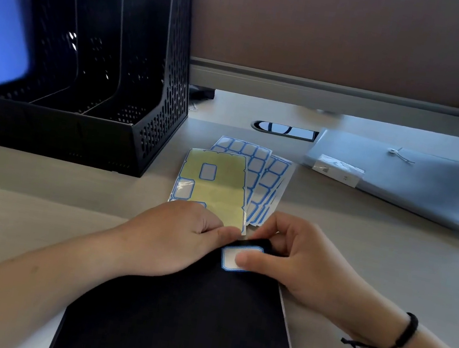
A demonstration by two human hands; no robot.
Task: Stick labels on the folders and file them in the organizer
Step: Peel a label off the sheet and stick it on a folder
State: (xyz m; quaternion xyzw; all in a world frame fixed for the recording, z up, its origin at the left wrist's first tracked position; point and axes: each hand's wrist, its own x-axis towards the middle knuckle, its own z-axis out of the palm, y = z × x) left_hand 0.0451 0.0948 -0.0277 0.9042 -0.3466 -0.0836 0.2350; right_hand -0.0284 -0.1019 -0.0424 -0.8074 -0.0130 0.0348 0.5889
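A black folder (183,323) lies flat on the desk right in front of me. A white label with a blue border (228,256) sits at its top edge. My right hand (298,263) presses its thumb on the label, with its fingers curled over the folder's top edge. My left hand (179,238) rests on the folder's top left, and its curled fingers and thumb pinch the top edge beside the label. The black mesh organizer (160,72) stands at the back left, with a blue folder (0,17) in its leftmost slot.
Just beyond my hands lies a mostly peeled yellow backing sheet (219,190) on top of full label sheets (263,179). A grey string-tie folder (401,183) lies at the right. A cable opening (284,130) and a brown partition (305,29) bound the desk's back.
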